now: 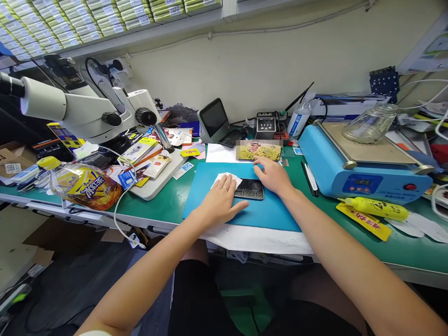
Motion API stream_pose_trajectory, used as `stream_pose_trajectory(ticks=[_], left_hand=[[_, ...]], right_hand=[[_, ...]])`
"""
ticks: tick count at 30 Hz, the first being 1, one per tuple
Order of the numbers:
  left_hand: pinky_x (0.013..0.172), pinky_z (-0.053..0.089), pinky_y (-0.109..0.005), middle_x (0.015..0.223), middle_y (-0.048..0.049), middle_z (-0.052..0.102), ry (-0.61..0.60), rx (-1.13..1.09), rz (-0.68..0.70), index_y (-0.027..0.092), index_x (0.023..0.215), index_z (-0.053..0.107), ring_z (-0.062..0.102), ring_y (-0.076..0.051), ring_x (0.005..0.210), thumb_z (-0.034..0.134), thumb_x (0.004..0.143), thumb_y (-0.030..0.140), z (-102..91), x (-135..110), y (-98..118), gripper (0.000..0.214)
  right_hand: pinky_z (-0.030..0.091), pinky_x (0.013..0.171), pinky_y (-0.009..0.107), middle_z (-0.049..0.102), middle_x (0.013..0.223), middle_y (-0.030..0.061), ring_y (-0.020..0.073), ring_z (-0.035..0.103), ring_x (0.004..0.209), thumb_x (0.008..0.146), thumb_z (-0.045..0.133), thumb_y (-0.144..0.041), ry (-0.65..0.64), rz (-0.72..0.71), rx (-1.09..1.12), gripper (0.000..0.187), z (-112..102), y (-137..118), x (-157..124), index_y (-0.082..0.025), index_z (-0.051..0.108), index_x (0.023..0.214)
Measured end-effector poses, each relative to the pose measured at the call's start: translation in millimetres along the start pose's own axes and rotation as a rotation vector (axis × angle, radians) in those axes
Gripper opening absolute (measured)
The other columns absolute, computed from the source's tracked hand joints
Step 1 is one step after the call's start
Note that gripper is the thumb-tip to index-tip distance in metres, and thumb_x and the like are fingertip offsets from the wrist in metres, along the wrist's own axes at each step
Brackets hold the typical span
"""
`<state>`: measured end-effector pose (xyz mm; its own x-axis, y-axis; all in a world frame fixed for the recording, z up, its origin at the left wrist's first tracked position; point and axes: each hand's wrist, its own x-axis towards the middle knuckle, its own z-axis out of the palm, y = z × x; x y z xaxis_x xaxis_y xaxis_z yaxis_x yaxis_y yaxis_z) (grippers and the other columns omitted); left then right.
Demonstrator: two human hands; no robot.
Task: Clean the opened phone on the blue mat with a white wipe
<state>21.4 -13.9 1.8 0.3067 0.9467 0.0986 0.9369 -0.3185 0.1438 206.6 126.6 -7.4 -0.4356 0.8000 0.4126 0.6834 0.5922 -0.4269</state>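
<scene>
A dark phone (249, 189) lies flat on the blue work mat (259, 212). My left hand (220, 201) rests palm down at the phone's left end, fingers stretched over a white cloth (220, 178). My right hand (273, 175) lies flat at the phone's upper right, fingers spread toward a yellow patterned card (261, 151). Neither hand grips anything.
A white microscope (87, 109) stands at the left over a cluttered base. A blue heating machine (360, 161) with a glass jar (371, 122) sits at the right. Before it lie a black pen (308, 178) and a yellow glue tube (376, 208). A snack bag (86, 184) lies front left.
</scene>
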Motion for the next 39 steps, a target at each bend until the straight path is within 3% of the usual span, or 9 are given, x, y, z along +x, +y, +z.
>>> stream_pose_trajectory(ticks=[4, 8, 14, 18, 21, 25, 29, 35, 39], left_hand=[[0.122, 0.021, -0.050, 0.161, -0.0256, 0.026, 0.016, -0.022, 0.074, -0.001, 0.151, 0.032, 0.017, -0.037, 0.152, 0.030, 0.097, 0.072, 10.2, 26, 32, 0.091], [0.123, 0.019, -0.050, 0.161, -0.0249, 0.027, 0.024, -0.040, 0.164, 0.000, 0.152, 0.032, 0.019, -0.037, 0.152, 0.030, 0.096, 0.074, 15.8, 23, 58, 0.093], [0.123, 0.021, -0.049, 0.162, -0.0207, 0.026, 0.005, -0.018, 0.101, 0.006, 0.153, 0.032, 0.017, -0.033, 0.153, 0.022, 0.100, 0.069, 4.6, -17, 25, 0.083], [0.122, 0.021, -0.050, 0.163, -0.0227, 0.024, -0.016, 0.007, 0.019, 0.003, 0.153, 0.030, 0.016, -0.035, 0.153, 0.025, 0.100, 0.068, 1.9, -18, 5, 0.084], [0.121, 0.021, -0.053, 0.162, -0.0232, 0.026, 0.015, 0.003, 0.011, 0.004, 0.152, 0.031, 0.018, -0.036, 0.152, 0.029, 0.099, 0.069, 5.2, 2, 8, 0.084], [0.121, 0.019, -0.056, 0.160, -0.0230, 0.030, 0.059, -0.010, 0.050, 0.006, 0.149, 0.037, 0.022, -0.038, 0.151, 0.036, 0.096, 0.070, 11.1, 24, 31, 0.083], [0.123, 0.018, -0.053, 0.162, -0.0209, 0.029, 0.047, -0.043, 0.136, 0.007, 0.151, 0.035, 0.018, -0.036, 0.152, 0.037, 0.097, 0.070, 9.7, 17, 46, 0.083], [0.123, 0.023, -0.049, 0.163, -0.0173, 0.027, -0.012, -0.048, 0.122, 0.012, 0.152, 0.034, 0.018, -0.032, 0.153, 0.027, 0.101, 0.067, 0.6, -17, 16, 0.076], [0.122, 0.023, -0.052, 0.163, -0.0204, 0.025, 0.014, -0.014, 0.013, 0.009, 0.153, 0.032, 0.016, -0.034, 0.153, 0.029, 0.101, 0.065, 2.0, -13, -3, 0.076]], right_hand=[[0.051, 0.101, 0.049, 0.043, 0.157, 0.0067, 0.0322, 0.061, 0.125, 0.091, 0.048, -0.029, -0.013, 0.030, -0.035, 0.028, -1, -2, 3, -0.021, 0.068, 0.108], [0.051, 0.099, 0.052, 0.035, 0.161, 0.0077, 0.0355, 0.061, 0.125, 0.091, 0.048, -0.030, -0.062, 0.029, -0.056, 0.033, 1, -1, 5, -0.020, 0.066, 0.117], [0.051, 0.099, 0.052, 0.037, 0.161, 0.0070, 0.0360, 0.057, 0.129, 0.092, 0.048, -0.031, -0.047, 0.006, -0.035, 0.032, 0, 0, 5, -0.020, 0.066, 0.117], [0.053, 0.098, 0.051, 0.035, 0.161, 0.0060, 0.0346, 0.061, 0.125, 0.091, 0.048, -0.030, -0.050, 0.027, -0.031, 0.032, -1, -1, 4, -0.021, 0.066, 0.116], [0.052, 0.100, 0.050, 0.040, 0.159, 0.0056, 0.0335, 0.059, 0.128, 0.091, 0.048, -0.029, -0.025, 0.014, -0.020, 0.030, -2, -1, 3, -0.022, 0.067, 0.114], [0.050, 0.103, 0.050, 0.048, 0.154, 0.0075, 0.0319, 0.056, 0.131, 0.093, 0.044, -0.030, -0.002, -0.001, 0.005, 0.032, -1, -1, 0, -0.021, 0.066, 0.115], [0.049, 0.103, 0.050, 0.045, 0.157, 0.0074, 0.0322, 0.056, 0.132, 0.095, 0.045, -0.032, -0.013, 0.001, -0.004, 0.032, 0, 1, 2, -0.021, 0.065, 0.118], [0.051, 0.099, 0.050, 0.041, 0.159, 0.0068, 0.0346, 0.059, 0.127, 0.095, 0.046, -0.036, -0.033, 0.009, -0.006, 0.031, 0, 1, 5, -0.022, 0.066, 0.114], [0.052, 0.098, 0.051, 0.042, 0.158, 0.0061, 0.0347, 0.058, 0.128, 0.095, 0.046, -0.037, -0.035, 0.012, -0.001, 0.031, 0, 2, 4, -0.023, 0.067, 0.112]])
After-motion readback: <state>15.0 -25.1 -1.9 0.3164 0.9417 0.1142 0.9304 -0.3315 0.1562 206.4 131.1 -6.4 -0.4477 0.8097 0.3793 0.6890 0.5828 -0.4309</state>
